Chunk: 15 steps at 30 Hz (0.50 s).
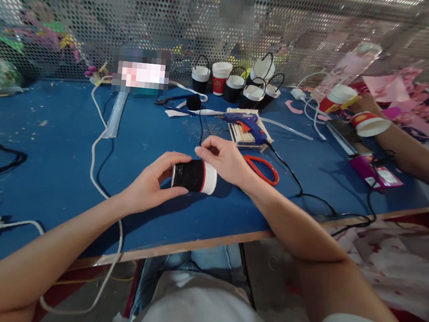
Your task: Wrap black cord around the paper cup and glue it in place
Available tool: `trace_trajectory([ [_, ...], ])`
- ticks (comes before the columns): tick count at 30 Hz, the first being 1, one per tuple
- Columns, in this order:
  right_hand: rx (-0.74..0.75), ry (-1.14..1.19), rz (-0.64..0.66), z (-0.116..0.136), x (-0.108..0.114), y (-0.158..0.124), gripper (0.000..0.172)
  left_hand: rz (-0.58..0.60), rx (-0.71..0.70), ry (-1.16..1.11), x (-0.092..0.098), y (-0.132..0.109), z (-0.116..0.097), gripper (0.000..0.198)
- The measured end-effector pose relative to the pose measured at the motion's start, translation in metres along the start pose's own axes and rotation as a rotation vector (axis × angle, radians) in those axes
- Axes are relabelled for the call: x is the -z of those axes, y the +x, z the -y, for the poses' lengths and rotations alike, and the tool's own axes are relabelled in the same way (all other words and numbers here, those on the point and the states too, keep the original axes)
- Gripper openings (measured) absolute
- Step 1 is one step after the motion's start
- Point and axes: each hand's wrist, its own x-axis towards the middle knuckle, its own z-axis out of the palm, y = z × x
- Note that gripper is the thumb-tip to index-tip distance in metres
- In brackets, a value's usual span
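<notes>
A paper cup (209, 178) lies on its side, most of its wall wrapped in black, with a red band and a white end showing. My left hand (149, 182) grips the wrapped part between thumb and fingers. At the cup's far side, my right hand (224, 157) has thumb and forefinger pinched on a black cord (202, 129). That cord runs back to a small black ball of cord (194, 102). Behind my right hand, a blue glue gun (245, 123) rests on a small rack of wooden sticks (235, 135).
Several black-wrapped cups with handles (234, 88) and a red cup (219, 80) stand by the mesh screen. Red-handled scissors (261, 169) lie right of my wrist. A white cable (95, 154) crosses the left side. At right, a co-worker's arm (409, 149) reaches among cups.
</notes>
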Motion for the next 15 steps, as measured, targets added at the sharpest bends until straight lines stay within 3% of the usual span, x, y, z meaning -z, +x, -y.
trace_trajectory([
  [7,0.041,0.126,0.045,0.003,0.002,0.007,0.024,0.119,-0.07,0.113,0.0,-0.002,-0.007,0.046],
  [12,0.023,0.133,0.152,0.006,-0.005,0.01,0.026,0.201,-0.036,0.184,0.0,-0.004,-0.011,0.064],
  [15,0.035,0.06,0.242,0.002,-0.01,0.011,0.027,0.211,-0.02,0.197,-0.001,-0.003,-0.011,0.065],
])
